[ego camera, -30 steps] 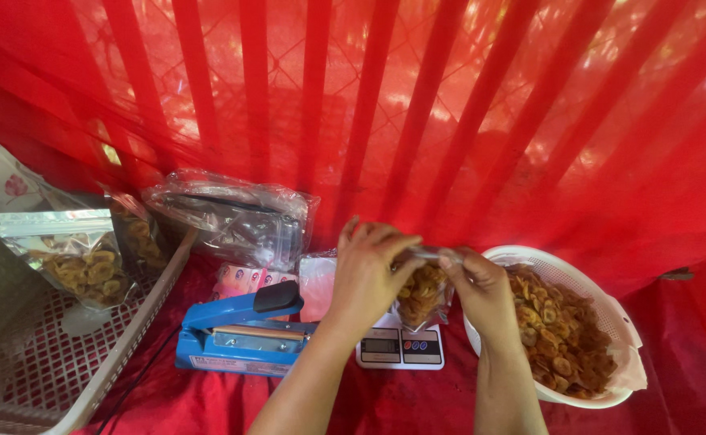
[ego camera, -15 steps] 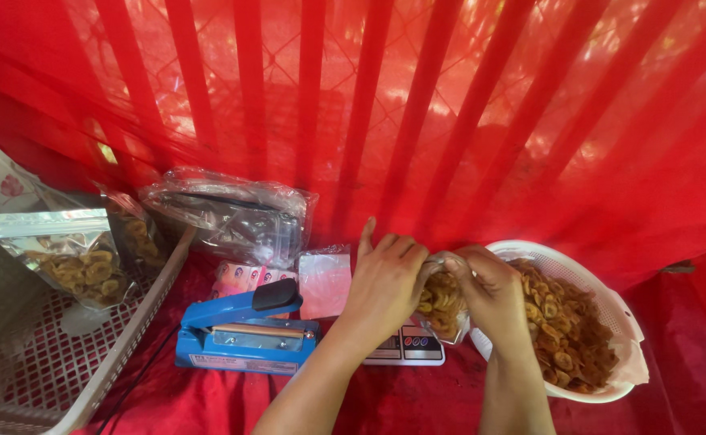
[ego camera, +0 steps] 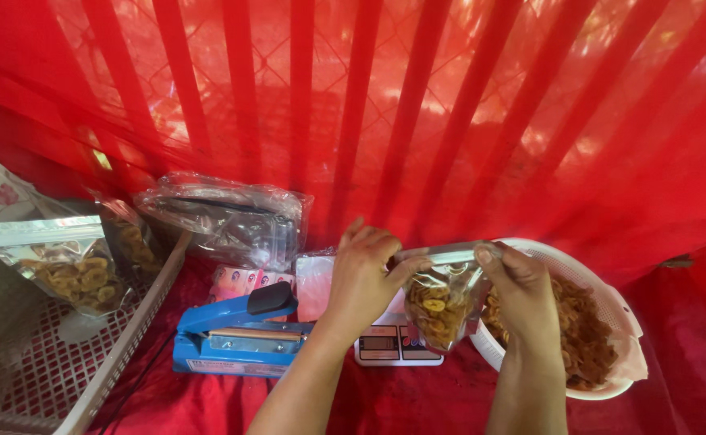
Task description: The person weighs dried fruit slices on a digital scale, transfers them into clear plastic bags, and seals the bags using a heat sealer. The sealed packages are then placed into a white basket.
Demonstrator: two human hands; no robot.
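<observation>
Both my hands hold a clear pouch of banana chips [ego camera: 442, 302] by its top edge, above a small white digital scale [ego camera: 397, 346]. My left hand [ego camera: 365, 270] pinches the left end of the pouch's strip; my right hand [ego camera: 518, 282] pinches the right end. The pouch hangs upright between them, about half full of yellow-brown chips. A white bowl lined with paper [ego camera: 623, 310], heaped with more chips, sits just right of my right hand.
A blue heat sealer [ego camera: 236, 334] lies left of the scale. Further left, a white plastic basket [ego camera: 127, 338] holds filled chip pouches [ego camera: 67, 270]. A bundle of empty clear bags [ego camera: 228, 217] rests behind. Red cloth covers the surface, and red netting hangs behind.
The pouch has been lifted slightly and its top drawn straight between both hands; my left hand's fingers have shifted from spread over the bag to pinching its edge.
</observation>
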